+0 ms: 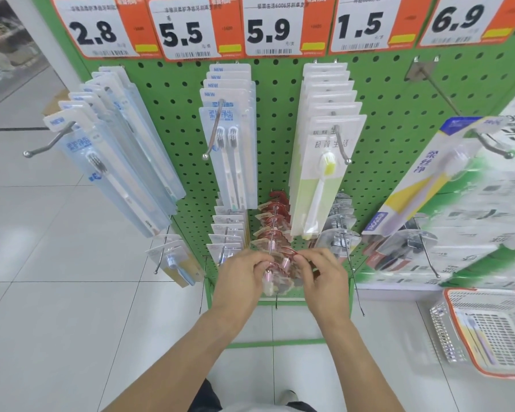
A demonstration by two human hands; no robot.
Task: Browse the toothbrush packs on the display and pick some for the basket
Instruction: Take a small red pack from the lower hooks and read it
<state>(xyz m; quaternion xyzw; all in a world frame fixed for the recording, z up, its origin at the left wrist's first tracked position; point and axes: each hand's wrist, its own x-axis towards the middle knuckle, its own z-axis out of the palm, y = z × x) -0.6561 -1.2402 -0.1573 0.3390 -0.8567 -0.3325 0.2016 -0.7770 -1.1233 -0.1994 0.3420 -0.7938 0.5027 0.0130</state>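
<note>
Where both hands meet, left hand (244, 272) and right hand (318, 270) pinch a blurred red-carded pack (280, 263), partly hidden; basket (485, 364) cut off.

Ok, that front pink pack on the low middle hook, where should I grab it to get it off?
Pinch the pink pack by its card's two side edges, from the front, as the left hand and right hand do now. It hangs on a hook pointing straight out at you, so it probably slides off toward you.
</note>
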